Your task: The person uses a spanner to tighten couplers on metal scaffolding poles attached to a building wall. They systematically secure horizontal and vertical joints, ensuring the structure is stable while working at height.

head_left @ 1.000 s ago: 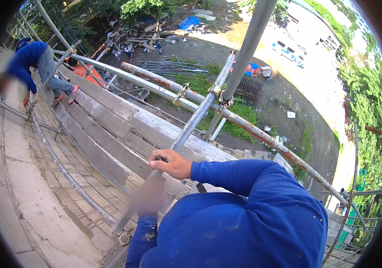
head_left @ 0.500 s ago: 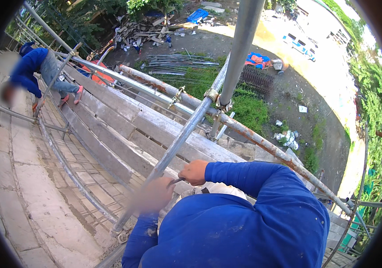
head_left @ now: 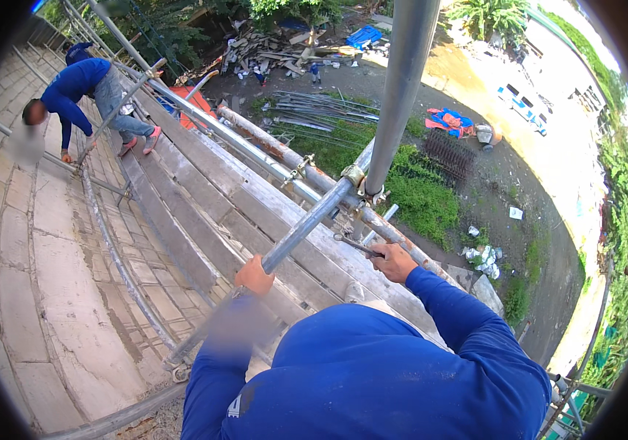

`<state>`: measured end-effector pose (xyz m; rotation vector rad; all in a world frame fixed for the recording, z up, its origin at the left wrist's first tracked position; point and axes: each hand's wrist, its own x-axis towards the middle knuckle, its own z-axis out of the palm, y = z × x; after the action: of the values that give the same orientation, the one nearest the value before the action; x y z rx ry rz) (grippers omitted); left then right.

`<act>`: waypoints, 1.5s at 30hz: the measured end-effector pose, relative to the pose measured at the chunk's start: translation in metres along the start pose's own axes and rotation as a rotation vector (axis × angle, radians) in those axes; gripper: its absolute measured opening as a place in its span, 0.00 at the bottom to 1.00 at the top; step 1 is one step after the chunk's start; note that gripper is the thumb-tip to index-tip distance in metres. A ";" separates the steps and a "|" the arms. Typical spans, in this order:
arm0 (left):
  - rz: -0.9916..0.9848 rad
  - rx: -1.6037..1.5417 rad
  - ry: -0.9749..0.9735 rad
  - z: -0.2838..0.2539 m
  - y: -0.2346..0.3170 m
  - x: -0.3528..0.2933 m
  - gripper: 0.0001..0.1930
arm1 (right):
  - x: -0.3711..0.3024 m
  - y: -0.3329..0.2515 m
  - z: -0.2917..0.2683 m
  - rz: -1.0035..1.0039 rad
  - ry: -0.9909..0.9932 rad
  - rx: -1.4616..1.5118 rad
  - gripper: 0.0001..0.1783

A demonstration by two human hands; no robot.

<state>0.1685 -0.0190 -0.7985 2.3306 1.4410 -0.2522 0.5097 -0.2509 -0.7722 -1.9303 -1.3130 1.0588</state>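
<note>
My left hand point(head_left: 254, 276) is wrapped round a slanting grey scaffold tube point(head_left: 303, 229) in front of me. In my right hand point(head_left: 396, 262) is a dark metal wrench point(head_left: 356, 245), its ring-like head pointing left. The wrench head is just below the joint where a scaffold clamp point(head_left: 354, 174) joins the slanting tube to a thick upright post point(head_left: 400, 95). Whether the head touches any nut there, I cannot tell. A rusty horizontal tube point(head_left: 402, 238) passes behind my right hand.
Long grey planks point(head_left: 270, 227) form the walkway beside a block wall point(head_left: 72, 286). Farther left, a co-worker in blue point(head_left: 79, 84) bends over a tube. Far below lie bundled pipes point(head_left: 314, 110), grass and rubble beyond the outer rail point(head_left: 211, 125).
My hands have come apart: the right has moved away to the right with the wrench, toward the clamp. My left hand now grips the slanting tube. The view has shifted slightly.
</note>
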 end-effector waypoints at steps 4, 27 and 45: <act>0.005 0.056 -0.106 -0.008 -0.002 0.017 0.26 | -0.028 0.046 -0.023 0.083 0.227 0.083 0.10; -0.134 -0.171 0.209 0.033 -0.012 -0.003 0.19 | 0.047 0.158 -0.046 0.189 0.491 0.568 0.08; 0.279 -0.254 0.662 0.009 0.071 -0.036 0.25 | 0.019 0.064 -0.029 -0.003 0.261 0.401 0.12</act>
<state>0.2158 -0.0805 -0.7776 2.4610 1.2714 0.7990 0.5694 -0.2568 -0.8131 -1.6924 -0.8833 0.9459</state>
